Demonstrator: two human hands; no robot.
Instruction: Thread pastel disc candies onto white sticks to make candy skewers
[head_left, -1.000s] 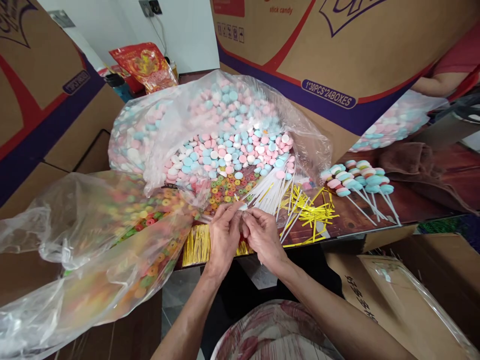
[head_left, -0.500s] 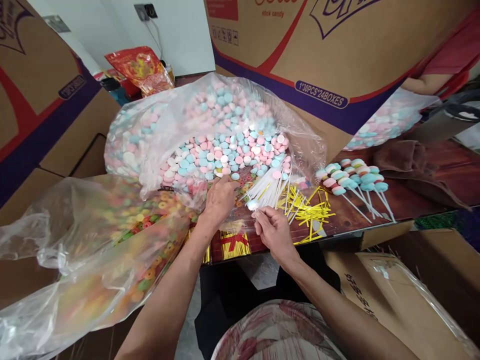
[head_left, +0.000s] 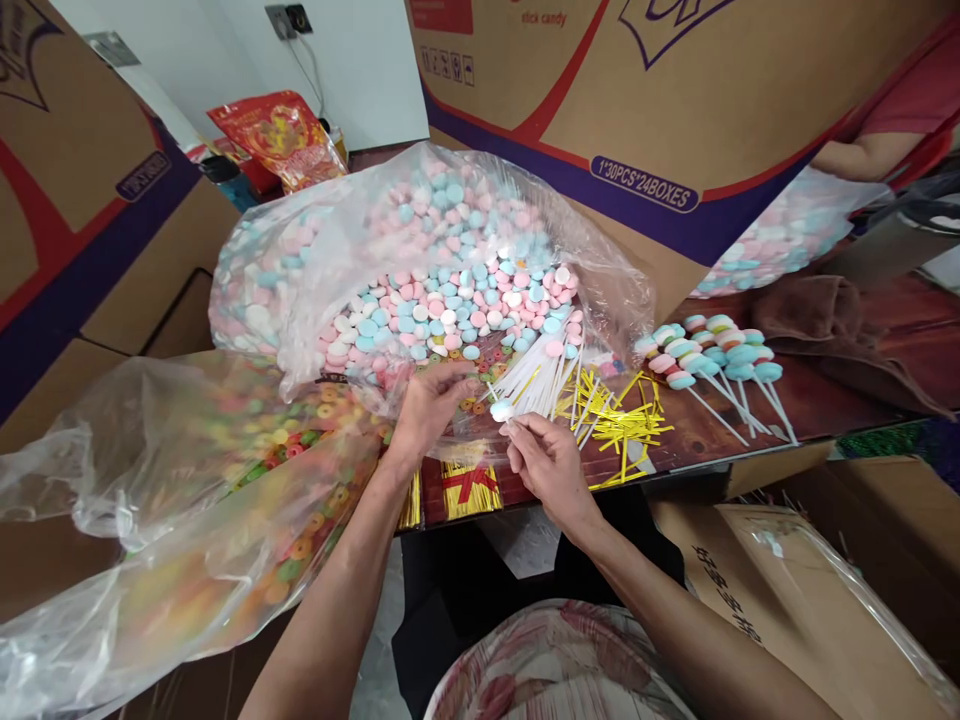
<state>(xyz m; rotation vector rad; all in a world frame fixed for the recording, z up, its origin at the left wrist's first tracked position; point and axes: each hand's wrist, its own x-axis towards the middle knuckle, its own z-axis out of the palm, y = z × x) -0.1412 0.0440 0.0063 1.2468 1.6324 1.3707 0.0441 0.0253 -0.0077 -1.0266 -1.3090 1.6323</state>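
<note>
My right hand (head_left: 546, 465) pinches a stick, mostly hidden, with a pale blue and white candy (head_left: 502, 410) near its tip. To its left, my left hand (head_left: 433, 408) hovers over ring candies (head_left: 474, 400) with bent fingers; whether it holds anything is too small to tell. Behind the hands, a clear bag (head_left: 315, 260) lies open with pink, blue and white candies (head_left: 450, 318). White sticks (head_left: 536, 375) fan out in front of it, beside yellow twist ties (head_left: 622, 425). Finished candy skewers (head_left: 712, 352) lie on the right.
A large carton (head_left: 540, 120) stands behind the bag. Another bag with ring candies (head_left: 247, 500) spreads at the left. A brown cloth (head_left: 817, 320) lies at the right, near another person's arm (head_left: 870, 155). An opened carton (head_left: 810, 570) sits below the table edge.
My left hand has moved slightly left and its fingers point right, away from the loose candies. The candy by my right hand has shifted slightly left and shows more clearly.
</note>
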